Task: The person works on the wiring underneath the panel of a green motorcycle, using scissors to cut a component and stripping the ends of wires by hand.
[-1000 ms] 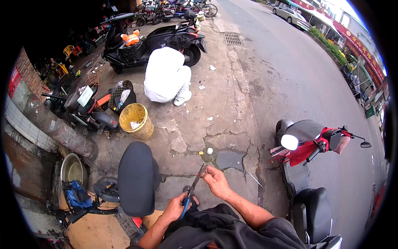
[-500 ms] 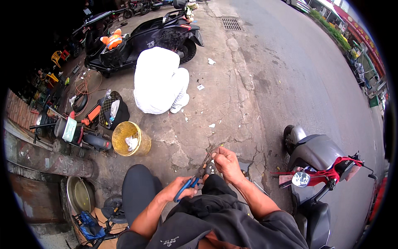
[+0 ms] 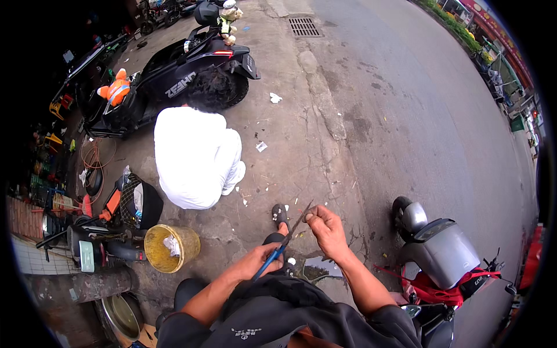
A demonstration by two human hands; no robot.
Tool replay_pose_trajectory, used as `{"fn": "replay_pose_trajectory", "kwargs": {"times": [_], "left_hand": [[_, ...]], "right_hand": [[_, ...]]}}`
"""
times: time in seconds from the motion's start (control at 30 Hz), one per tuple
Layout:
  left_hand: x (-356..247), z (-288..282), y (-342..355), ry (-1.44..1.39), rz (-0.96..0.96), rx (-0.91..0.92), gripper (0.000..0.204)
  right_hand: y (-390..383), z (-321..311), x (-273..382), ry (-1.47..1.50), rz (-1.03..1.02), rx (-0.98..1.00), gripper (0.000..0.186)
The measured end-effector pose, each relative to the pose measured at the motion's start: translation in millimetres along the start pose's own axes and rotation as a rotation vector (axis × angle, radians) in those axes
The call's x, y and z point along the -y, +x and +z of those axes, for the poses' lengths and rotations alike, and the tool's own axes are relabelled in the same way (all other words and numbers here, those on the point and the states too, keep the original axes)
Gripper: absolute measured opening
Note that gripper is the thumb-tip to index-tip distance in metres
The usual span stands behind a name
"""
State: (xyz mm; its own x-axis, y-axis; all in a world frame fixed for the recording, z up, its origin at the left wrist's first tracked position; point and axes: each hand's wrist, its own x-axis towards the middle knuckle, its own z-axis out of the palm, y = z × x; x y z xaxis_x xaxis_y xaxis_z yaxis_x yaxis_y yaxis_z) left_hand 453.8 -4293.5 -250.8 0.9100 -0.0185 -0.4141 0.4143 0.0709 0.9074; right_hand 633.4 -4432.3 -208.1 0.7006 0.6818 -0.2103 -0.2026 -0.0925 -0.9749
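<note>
My left hand (image 3: pixel 257 262) is closed round the blue handles of long scissors (image 3: pixel 292 229), whose dark blades point up and away from me. Beside the upper part of the blades, my right hand (image 3: pixel 329 236) pinches something small that I cannot make out. Below and beyond the scissors, my foot in a dark sandal (image 3: pixel 279 213) rests on cracked concrete (image 3: pixel 313 174).
A co-worker in white (image 3: pixel 191 156) crouches ahead beside a black scooter (image 3: pixel 156 87). At left are a yellow bucket (image 3: pixel 188 246), scooter parts (image 3: pixel 110 206) and a metal basin (image 3: pixel 122 316). A silver scooter (image 3: pixel 438 255) stands at right by the road (image 3: pixel 441 116), near a drain grate (image 3: pixel 304 26).
I have moved forward: the bucket, basin and silver scooter sit lower in view, the co-worker nearer. My hands have shifted slightly right, still around the scissors, and my sandalled foot shows farther forward.
</note>
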Motion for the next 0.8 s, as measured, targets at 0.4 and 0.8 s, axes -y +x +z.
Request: {"fn": "replay_pose_trajectory", "kwargs": {"times": [0.4, 0.8], "left_hand": [[-115, -111, 202, 0.67, 0.154, -0.106, 0.047], [-220, -182, 394, 0.017, -0.042, 0.163, 0.042]], "right_hand": [[195, -68, 58, -0.145, 0.03, -0.247, 0.015], [409, -166, 111, 0.205, 0.121, -0.069, 0.016]]}}
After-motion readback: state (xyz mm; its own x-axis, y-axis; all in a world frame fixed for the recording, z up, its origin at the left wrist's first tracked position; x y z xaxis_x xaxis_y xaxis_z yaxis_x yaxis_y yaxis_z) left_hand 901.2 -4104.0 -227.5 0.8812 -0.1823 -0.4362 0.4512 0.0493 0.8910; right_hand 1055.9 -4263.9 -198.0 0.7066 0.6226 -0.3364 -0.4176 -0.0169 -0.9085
